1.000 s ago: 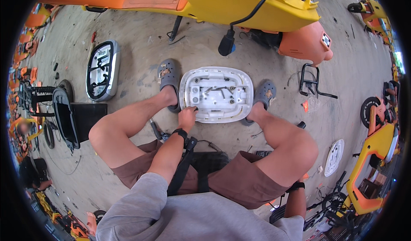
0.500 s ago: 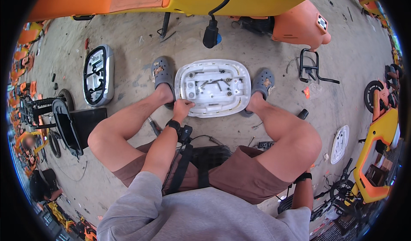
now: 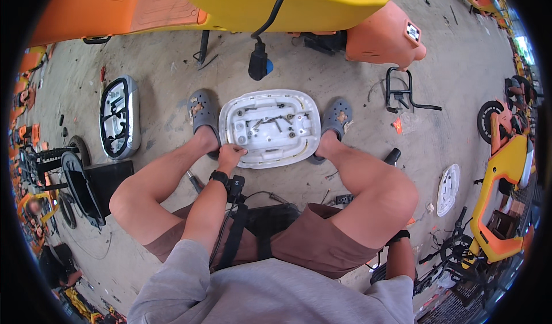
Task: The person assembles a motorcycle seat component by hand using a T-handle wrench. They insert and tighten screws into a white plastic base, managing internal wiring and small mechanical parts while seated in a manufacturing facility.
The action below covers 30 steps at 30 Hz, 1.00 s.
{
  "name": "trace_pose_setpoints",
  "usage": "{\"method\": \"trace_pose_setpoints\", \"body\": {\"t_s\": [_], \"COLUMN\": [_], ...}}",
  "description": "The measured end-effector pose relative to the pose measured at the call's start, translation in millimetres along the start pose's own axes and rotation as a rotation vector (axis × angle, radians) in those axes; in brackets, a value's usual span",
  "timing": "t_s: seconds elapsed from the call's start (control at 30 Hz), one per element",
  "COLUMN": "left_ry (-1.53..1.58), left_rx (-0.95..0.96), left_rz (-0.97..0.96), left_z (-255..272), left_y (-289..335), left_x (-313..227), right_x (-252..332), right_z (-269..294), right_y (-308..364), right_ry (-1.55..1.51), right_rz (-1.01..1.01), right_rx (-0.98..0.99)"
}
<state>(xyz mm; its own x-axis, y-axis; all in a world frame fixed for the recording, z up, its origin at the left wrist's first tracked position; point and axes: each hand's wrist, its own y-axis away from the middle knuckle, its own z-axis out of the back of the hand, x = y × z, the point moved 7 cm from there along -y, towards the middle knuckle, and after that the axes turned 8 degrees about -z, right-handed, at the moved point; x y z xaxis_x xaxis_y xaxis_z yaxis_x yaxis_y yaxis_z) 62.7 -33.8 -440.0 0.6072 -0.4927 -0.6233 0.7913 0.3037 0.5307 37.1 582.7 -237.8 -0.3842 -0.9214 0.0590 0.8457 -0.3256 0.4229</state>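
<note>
On the ground between my feet lies a white plastic shell [image 3: 260,160], oval with a raised rim. Loose bolts [image 3: 278,124] and other small dark pieces are scattered inside it. My left hand [image 3: 229,155] is at the shell's near left corner, its thumb and fingers pinched together at the rim. Whatever those fingertips hold is too small or hidden to make out. Along the right side my right forearm [image 3: 400,259] reaches down beside my thigh, a black band at its wrist. My right hand is hidden beyond the leg.
An orange and yellow vehicle body [image 3: 276,8] stands just ahead, with a cable and black plug [image 3: 258,61] hanging down. To the left lie a black-rimmed silver shell [image 3: 133,117] and a black box-like part [image 3: 86,177]. A black metal bracket [image 3: 398,88] lies at right.
The whole view has shifted, so the shell, vehicle and my feet appear farther left and lower. My left hand stays at the same corner of the shell, fingers still pinched.
</note>
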Motion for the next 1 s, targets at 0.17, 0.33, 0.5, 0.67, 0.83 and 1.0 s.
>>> {"method": "trace_pose_setpoints", "body": {"t_s": [0.17, 0.33, 0.5, 0.67, 0.83, 1.0], "left_ry": [-0.044, 0.013, 0.001, 0.184, 0.806, 1.068], "left_rx": [-0.065, -0.225, -0.249, -0.065, 0.226, 0.214], "left_rz": [-0.076, -0.107, -0.038, 0.054, 0.353, 0.398], "left_z": [-1, 1, 1, -28, -48, -55], "left_y": [1, 16, 17, -8, 4, -6], "left_x": [-28, -28, -27, -3, -24, -31], "right_x": [-4, 2, -4, 0, -7, -1], "right_z": [3, 5, 5, 2, -4, 8], "right_y": [2, -5, -9, -18, -23, -11], "right_ry": [-0.030, -0.046, -0.066, -0.101, -0.185, -0.227], "right_rz": [-0.016, -0.004, -0.021, -0.028, -0.134, -0.153], "right_rx": [-0.041, -0.058, -0.079, -0.094, -0.123, -0.076]}}
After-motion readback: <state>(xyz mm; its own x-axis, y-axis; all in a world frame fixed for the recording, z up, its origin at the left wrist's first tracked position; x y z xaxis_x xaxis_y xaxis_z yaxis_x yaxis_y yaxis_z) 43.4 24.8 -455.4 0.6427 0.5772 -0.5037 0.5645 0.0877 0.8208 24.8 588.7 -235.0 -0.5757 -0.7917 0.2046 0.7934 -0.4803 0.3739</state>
